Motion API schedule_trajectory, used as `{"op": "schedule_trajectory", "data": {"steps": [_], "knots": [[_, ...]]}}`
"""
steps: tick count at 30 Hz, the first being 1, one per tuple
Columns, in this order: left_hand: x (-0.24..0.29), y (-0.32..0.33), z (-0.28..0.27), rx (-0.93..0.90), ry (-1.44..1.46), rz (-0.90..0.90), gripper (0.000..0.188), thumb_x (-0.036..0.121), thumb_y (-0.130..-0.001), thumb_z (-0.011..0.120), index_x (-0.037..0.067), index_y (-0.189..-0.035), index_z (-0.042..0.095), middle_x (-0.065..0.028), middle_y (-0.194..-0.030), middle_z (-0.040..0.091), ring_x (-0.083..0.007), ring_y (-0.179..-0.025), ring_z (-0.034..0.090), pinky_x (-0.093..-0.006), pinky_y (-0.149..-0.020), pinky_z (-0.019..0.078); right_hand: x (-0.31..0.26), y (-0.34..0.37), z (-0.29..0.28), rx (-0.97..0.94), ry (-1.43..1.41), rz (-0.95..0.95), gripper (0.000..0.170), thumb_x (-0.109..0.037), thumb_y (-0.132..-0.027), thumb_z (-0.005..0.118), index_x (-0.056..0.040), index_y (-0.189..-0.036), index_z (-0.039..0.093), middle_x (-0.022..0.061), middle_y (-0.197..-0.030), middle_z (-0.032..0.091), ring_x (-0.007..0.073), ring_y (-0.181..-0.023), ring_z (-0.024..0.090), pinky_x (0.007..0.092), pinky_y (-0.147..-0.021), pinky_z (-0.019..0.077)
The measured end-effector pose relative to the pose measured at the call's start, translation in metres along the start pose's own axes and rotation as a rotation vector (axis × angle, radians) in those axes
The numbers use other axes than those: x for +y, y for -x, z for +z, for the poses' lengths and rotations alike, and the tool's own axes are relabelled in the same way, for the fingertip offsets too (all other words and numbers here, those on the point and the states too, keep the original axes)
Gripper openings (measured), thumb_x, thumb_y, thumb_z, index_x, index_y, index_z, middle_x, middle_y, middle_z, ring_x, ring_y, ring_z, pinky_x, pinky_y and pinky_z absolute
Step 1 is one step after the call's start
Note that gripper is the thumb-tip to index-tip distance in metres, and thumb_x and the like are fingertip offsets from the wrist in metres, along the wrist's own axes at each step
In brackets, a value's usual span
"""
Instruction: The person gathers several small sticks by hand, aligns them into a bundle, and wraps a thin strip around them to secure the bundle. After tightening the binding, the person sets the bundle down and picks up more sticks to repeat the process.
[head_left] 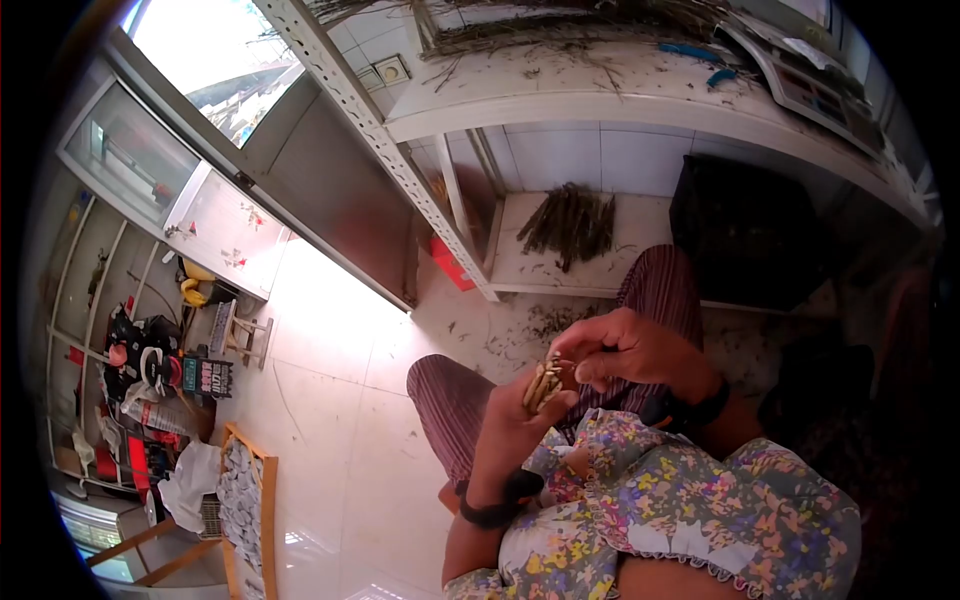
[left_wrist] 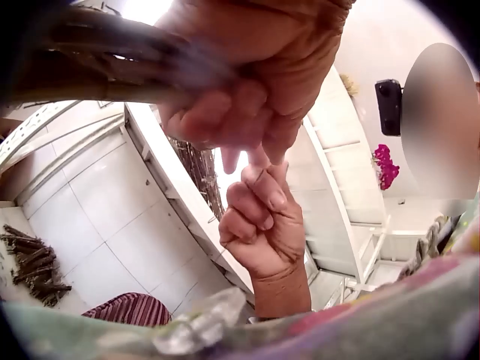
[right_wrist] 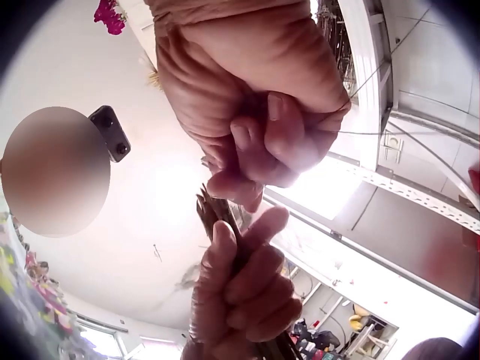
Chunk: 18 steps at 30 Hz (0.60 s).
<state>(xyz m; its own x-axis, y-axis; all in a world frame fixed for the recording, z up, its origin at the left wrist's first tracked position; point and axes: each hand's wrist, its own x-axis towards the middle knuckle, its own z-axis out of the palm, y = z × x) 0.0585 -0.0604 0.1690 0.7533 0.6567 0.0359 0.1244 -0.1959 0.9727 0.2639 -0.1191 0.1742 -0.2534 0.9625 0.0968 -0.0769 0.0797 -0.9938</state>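
In the head view my left hand (head_left: 510, 415) grips a bundle of thin brown sticks (head_left: 543, 387), their pale cut ends turned up toward me. The bundle (left_wrist: 97, 64) runs out past the curled fingers in the left wrist view. My right hand (head_left: 635, 350) is close to the bundle's end, thumb and fingers bent together. From the right wrist, my right hand (right_wrist: 255, 112) has its fingertips right at the stick ends, and thin dark strands (right_wrist: 390, 133) run out beside it; it seems to pinch a strand, mostly hidden by the fingers.
A heap of similar stick bundles (head_left: 568, 225) lies on the low shelf ahead, beside a black crate (head_left: 745, 230). Twigs and blue-handled cutters (head_left: 690, 50) are on the upper shelf. Plant scraps (head_left: 550, 325) litter the floor. A wooden-framed tray (head_left: 250, 500) stands at left.
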Motion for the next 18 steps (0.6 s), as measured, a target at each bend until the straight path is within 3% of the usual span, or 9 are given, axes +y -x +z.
{"op": "schedule_trajectory", "data": {"steps": [4, 8, 11, 14, 16, 18], "knots": [[-0.022, 0.003, 0.000, 0.005, 0.105, -0.011, 0.020, 0.011, -0.084, 0.070, 0.000, -0.099, 0.064, -0.0024, -0.073, 0.061, -0.0051, -0.067, 0.053, -0.0240, -0.060, 0.0456, 0.007, -0.003, 0.005, 0.038, -0.047, 0.029, 0.033, -0.015, -0.090, 0.065, 0.0023, -0.118, 0.059, 0.0040, -0.077, 0.063, 0.0070, -0.064, 0.056, 0.0230, -0.059, 0.0466], [-0.017, 0.012, -0.011, 0.197, 0.124, -0.111, 0.015, 0.009, -0.085, 0.069, -0.001, -0.095, 0.065, -0.0016, -0.073, 0.063, -0.0050, -0.067, 0.055, -0.0223, -0.059, 0.0457, 0.009, -0.002, -0.007, 0.063, -0.038, 0.033, 0.033, -0.019, -0.087, 0.069, -0.0002, -0.113, 0.062, 0.0052, -0.079, 0.065, 0.0087, -0.067, 0.058, 0.0244, -0.062, 0.0472], [-0.013, 0.017, -0.013, 0.246, 0.195, -0.170, 0.012, 0.007, -0.086, 0.067, -0.001, -0.093, 0.065, -0.0009, -0.074, 0.063, -0.0055, -0.067, 0.057, -0.0209, -0.059, 0.0461, 0.012, 0.000, -0.018, 0.092, 0.404, -0.103, 0.022, -0.017, -0.085, 0.070, -0.0013, -0.101, 0.067, 0.0057, -0.079, 0.066, 0.0098, -0.070, 0.060, 0.0257, -0.065, 0.0473], [-0.016, 0.018, -0.014, 0.252, 0.176, -0.132, 0.010, 0.006, -0.086, 0.066, -0.001, -0.092, 0.065, -0.0004, -0.075, 0.063, -0.0057, -0.067, 0.057, -0.0202, -0.059, 0.0462, 0.015, 0.001, -0.020, 0.210, 0.449, -0.175, 0.014, -0.013, -0.083, 0.071, -0.0010, -0.089, 0.068, 0.0064, -0.079, 0.067, 0.0104, -0.073, 0.061, 0.0261, -0.066, 0.0472], [-0.021, 0.018, -0.016, 0.258, 0.137, -0.105, 0.008, 0.006, -0.086, 0.066, -0.001, -0.090, 0.065, -0.0004, -0.075, 0.063, -0.0056, -0.067, 0.057, -0.0203, -0.059, 0.0461, 0.008, 0.004, -0.023, 0.245, 0.429, -0.117, 0.014, -0.013, -0.083, 0.069, -0.0009, -0.090, 0.067, 0.0048, -0.079, 0.067, 0.0090, -0.073, 0.060, 0.0257, -0.068, 0.0472], [-0.020, 0.017, -0.014, 0.285, 0.126, -0.103, 0.004, 0.004, -0.085, 0.066, 0.001, -0.087, 0.064, 0.0046, -0.072, 0.059, -0.0026, -0.063, 0.051, -0.0180, -0.056, 0.0397, 0.006, 0.007, -0.027, 0.268, 0.405, -0.104, 0.015, -0.014, -0.084, 0.068, -0.0005, -0.092, 0.067, 0.0037, -0.079, 0.066, 0.0082, -0.073, 0.059, 0.0254, -0.068, 0.0473]]}}
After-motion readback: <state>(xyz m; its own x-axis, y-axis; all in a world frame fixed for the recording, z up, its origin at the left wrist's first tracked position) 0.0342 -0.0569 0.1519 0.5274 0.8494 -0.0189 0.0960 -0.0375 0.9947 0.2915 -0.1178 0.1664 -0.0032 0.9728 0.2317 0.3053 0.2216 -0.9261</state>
